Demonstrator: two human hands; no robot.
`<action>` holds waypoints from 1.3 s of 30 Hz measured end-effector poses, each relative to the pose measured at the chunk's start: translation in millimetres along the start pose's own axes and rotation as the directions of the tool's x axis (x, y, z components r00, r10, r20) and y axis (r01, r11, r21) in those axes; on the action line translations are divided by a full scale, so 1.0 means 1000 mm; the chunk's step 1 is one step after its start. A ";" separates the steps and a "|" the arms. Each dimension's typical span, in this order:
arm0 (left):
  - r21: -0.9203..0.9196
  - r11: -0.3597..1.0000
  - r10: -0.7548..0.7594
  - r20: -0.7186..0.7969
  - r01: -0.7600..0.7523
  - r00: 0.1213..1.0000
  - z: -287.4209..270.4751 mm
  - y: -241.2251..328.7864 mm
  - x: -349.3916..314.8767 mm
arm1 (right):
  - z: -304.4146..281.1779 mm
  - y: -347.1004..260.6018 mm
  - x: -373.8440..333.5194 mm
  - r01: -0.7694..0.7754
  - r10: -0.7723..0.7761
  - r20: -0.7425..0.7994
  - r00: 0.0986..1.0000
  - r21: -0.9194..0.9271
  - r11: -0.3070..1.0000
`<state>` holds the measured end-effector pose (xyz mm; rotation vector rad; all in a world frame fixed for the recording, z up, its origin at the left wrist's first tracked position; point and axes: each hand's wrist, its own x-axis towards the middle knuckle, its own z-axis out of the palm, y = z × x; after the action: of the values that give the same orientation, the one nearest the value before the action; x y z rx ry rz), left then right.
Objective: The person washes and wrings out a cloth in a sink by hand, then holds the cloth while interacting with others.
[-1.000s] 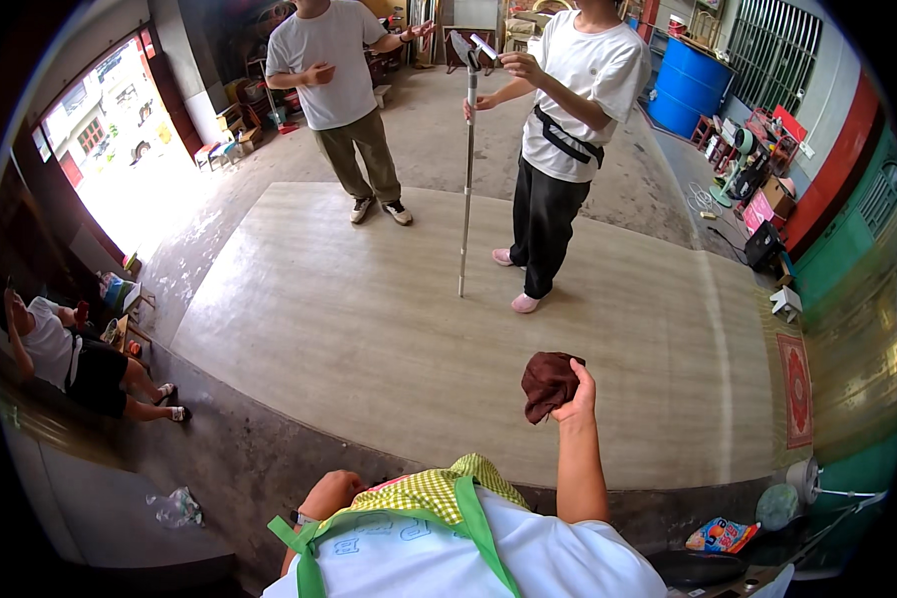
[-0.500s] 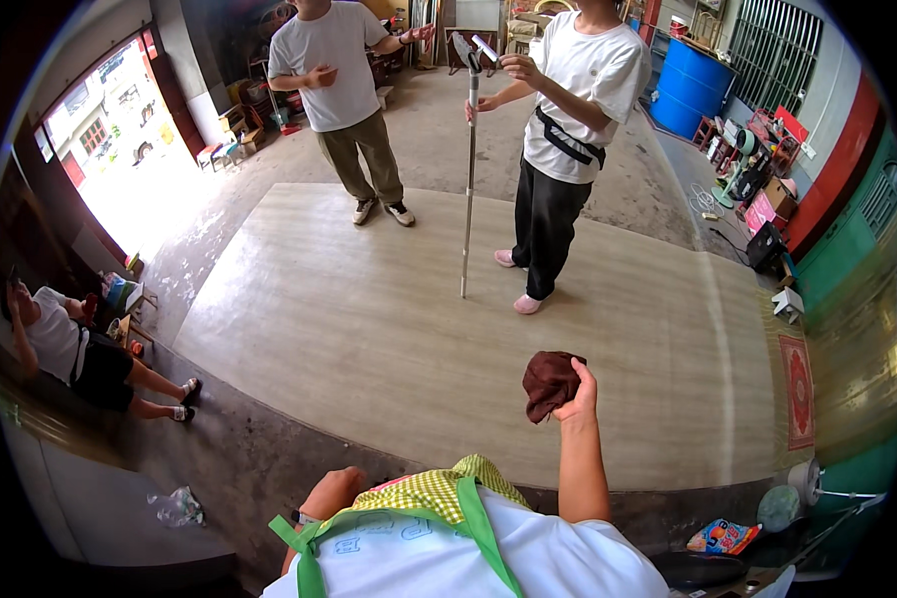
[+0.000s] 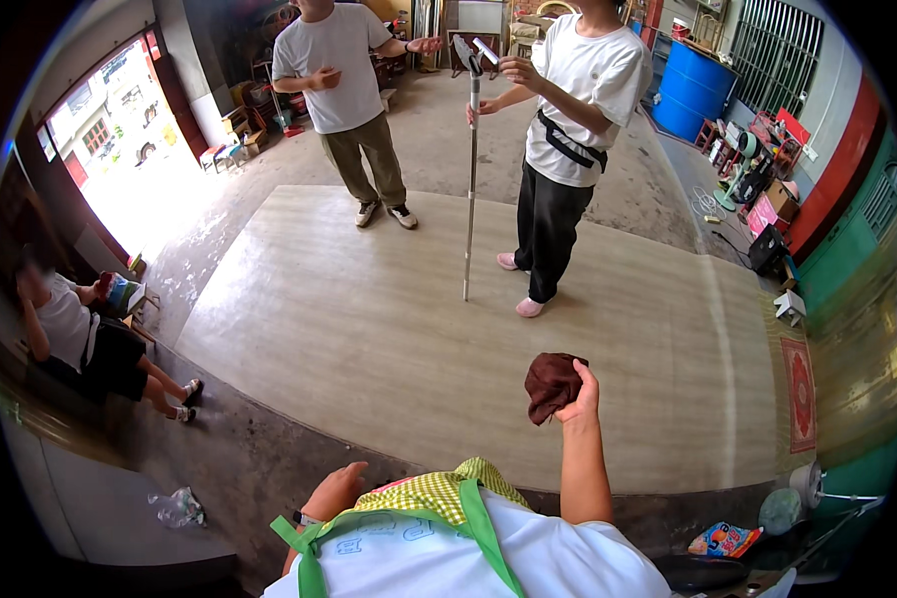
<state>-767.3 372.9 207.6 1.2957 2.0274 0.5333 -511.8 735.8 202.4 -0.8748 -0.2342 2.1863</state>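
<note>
A dark brown cloth [image 3: 551, 387], bunched up, is gripped in my right hand [image 3: 581, 397], held out in front of me above the light mat. The thumb lies along the cloth's right side, and the cloth hides most of the other fingers. Close to my body at the lower left is my left hand [image 3: 337, 490], beside the yellow checked apron [image 3: 424, 495] with green straps. Its fingers show in part, stretched out to the right with nothing in them.
A large pale floor mat [image 3: 369, 349] spreads ahead. On it stand one person [image 3: 344, 80] gesturing and another person [image 3: 583, 90] holding a long-handled pole tool [image 3: 470, 189]. A third person [image 3: 75, 329] sits at left. A blue barrel [image 3: 690, 90] and clutter line the right wall.
The fingers of my left hand have stretched out a little from a more curled pose. My right hand and the cloth stay almost still. The seated person has shifted slightly.
</note>
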 end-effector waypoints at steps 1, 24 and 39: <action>-0.003 1.000 -0.010 0.024 0.010 1.000 -0.001 0.002 0.000 | -0.001 0.000 0.001 0.001 -0.001 -0.001 1.000 0.000 1.000; -0.010 0.998 -0.054 0.044 0.055 0.998 -0.001 -0.004 0.003 | -0.001 0.002 0.002 -0.020 0.020 -0.004 1.000 -0.004 1.000; -0.021 1.000 -0.022 0.033 0.023 0.999 0.004 -0.014 0.004 | -0.003 0.005 0.006 -0.009 0.009 -0.019 1.000 -0.014 1.000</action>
<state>-774.1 370.4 194.6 1.2593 2.0020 0.5184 -515.6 736.1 194.8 -0.9059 -0.2365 2.1862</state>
